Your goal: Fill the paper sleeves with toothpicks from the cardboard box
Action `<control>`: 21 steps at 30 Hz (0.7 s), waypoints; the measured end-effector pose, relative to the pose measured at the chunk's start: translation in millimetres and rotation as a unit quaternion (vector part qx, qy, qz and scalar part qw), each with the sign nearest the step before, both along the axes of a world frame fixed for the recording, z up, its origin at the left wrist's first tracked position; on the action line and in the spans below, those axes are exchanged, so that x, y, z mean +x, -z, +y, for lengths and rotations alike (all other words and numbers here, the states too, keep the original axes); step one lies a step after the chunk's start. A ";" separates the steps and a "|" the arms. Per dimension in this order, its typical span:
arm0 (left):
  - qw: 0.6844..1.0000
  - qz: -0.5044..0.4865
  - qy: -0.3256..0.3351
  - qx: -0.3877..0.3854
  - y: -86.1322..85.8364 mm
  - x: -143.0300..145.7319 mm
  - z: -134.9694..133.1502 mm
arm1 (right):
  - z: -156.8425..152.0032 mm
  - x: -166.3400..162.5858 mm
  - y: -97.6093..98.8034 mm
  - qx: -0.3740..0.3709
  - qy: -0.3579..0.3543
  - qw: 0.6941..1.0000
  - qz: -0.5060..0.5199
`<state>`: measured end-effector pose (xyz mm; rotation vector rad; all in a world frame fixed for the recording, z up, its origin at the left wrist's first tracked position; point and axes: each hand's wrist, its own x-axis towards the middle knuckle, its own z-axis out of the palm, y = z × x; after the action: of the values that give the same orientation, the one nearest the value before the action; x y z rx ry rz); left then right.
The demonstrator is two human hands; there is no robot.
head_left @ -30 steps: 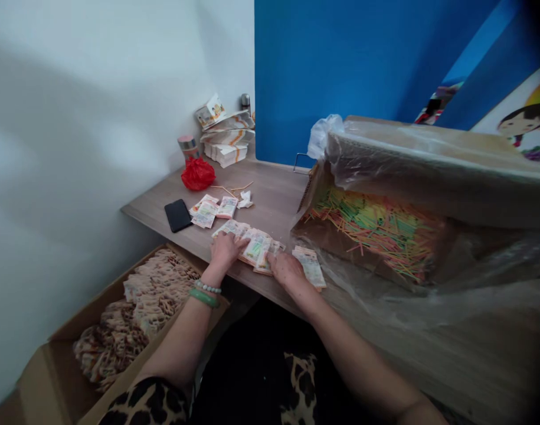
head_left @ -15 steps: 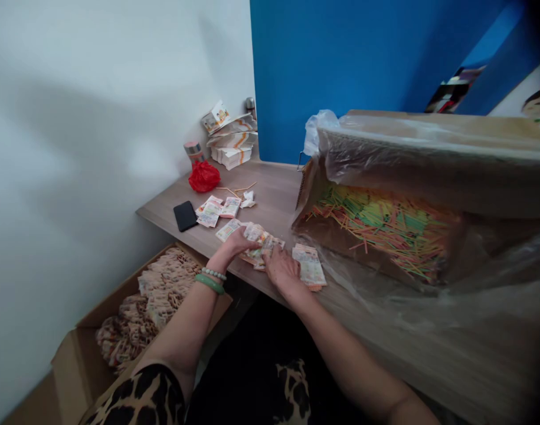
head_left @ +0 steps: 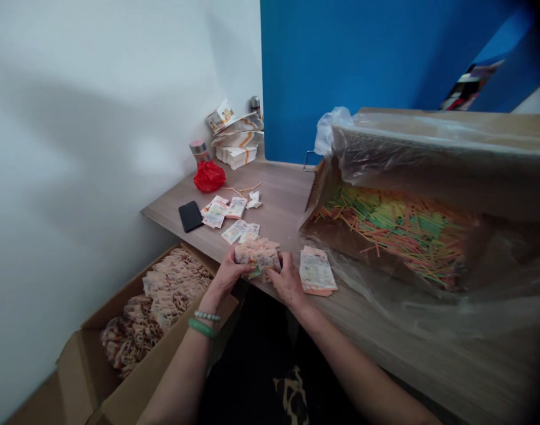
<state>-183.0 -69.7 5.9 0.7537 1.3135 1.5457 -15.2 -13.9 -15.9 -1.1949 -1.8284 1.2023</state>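
Observation:
My left hand (head_left: 228,274), with a beaded bracelet and a green bangle at the wrist, grips one end of a stack of small printed packets (head_left: 257,254). The other end is held by my right hand (head_left: 290,284), thumb on the near face. The stack is tipped up at the table's front edge, its orange-and-white striped edges upward. Just beyond my left hand, a few loose printed packets (head_left: 234,231) lie flat. Another pile of printed packets (head_left: 317,271) rests to the right of my right hand.
An open carton (head_left: 314,192) lined with clear plastic, holding many coloured sticks (head_left: 398,224), stands on the right. A black phone (head_left: 190,216), red plastic bag (head_left: 209,176) and stacked paper sheets (head_left: 236,156) are on the table (head_left: 278,189). Below left is a cardboard box (head_left: 132,386) of packets.
Both hands have gathered the packets from the tabletop into one stack and tipped it up at the front edge. Two flat packets now show behind it. The view has shifted slightly.

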 end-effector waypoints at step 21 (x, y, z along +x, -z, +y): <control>0.919 0.376 0.122 -0.001 11.0 1.4 -4.8 | 37.9 11.0 -10.2 -0.124 -0.133 0.973 0.140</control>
<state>-181.6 -74.5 -5.1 1.5454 1.6719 1.0731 -4.2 23.9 -5.7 -0.8677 -1.6948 1.6994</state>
